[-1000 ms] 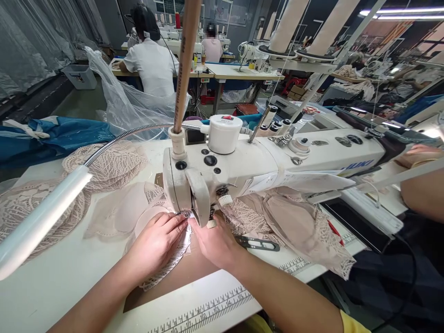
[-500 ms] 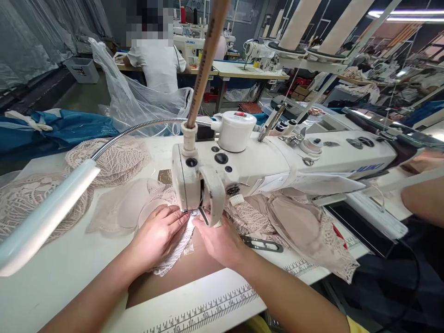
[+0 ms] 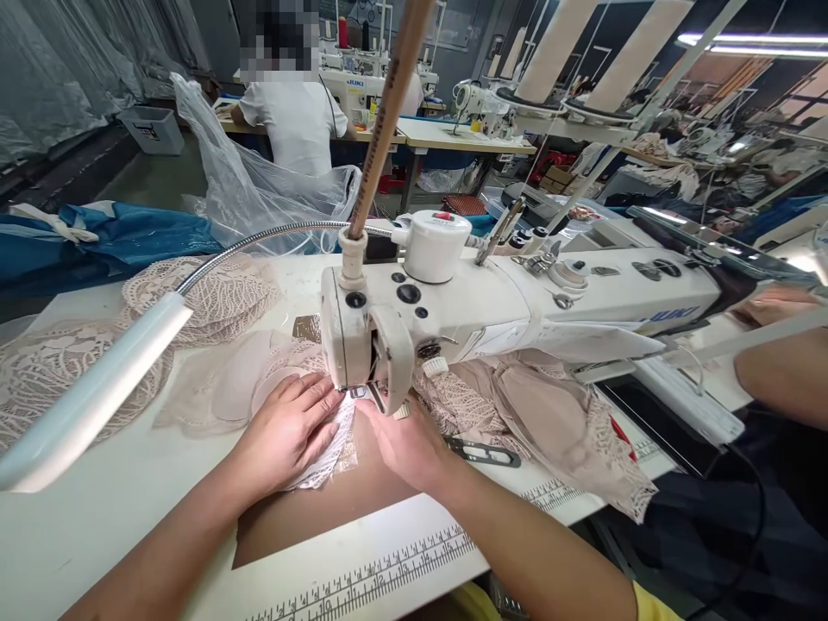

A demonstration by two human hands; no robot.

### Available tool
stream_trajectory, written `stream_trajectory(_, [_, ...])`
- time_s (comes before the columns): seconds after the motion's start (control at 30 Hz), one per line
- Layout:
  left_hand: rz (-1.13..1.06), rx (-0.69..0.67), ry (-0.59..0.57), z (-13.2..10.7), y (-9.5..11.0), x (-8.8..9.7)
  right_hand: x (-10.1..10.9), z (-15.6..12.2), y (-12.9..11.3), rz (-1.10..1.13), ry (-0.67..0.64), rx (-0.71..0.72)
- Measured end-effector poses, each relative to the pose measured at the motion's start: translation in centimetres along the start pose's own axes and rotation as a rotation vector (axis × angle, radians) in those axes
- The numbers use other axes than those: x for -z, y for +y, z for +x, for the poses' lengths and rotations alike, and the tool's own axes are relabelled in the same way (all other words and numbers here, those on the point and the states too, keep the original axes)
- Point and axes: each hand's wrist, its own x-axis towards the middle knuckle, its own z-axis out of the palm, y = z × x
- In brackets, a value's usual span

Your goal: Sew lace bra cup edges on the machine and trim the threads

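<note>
Lace-edged piece (image 3: 333,455) lies under the head of the sewing machine (image 3: 348,332), over the brown panel (image 3: 304,530) on the counter (image 3: 129,492). Our left hand (image 3: 291,429) rests palm down on it, fingers stretched and close together, pressing rather than gripping, tips just beside the presser foot (image 3: 358,392). Our right hand (image 3: 412,444) bends in from the other side, thumb toward the foot; its other fingers are partly hidden, so we cannot tell whether it grips anything.

Risks, as we judge them: both hands work near the foot — a fingertip sliding inward could meet the needle, which we cannot make out. Uneven pressure between our hands could skew or pucker the soft lace. The loose lace parts (image 3: 549,401) beyond our right hand could catch and drag, and the thread snips (image 3: 488,453) beside that wrist could snag them
</note>
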Motion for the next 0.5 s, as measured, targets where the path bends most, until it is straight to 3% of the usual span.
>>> stream_trajectory(0.17, [-0.114, 0.022, -0.111, -1.5, 0.8, 1.7, 0.4, 0.0, 0.1, 0.031, 0.005, 0.01])
stream_trajectory(0.3, [-0.187, 0.099, -0.194, -4.2, 2.2, 3.5, 0.7, -0.2, -0.1, 0.043, -0.021, 0.024])
stream_trajectory(0.5, [-0.182, 0.18, -0.045, -7.9, 3.8, 2.7, 0.5, -0.8, 0.0, 0.087, -0.066, 0.128])
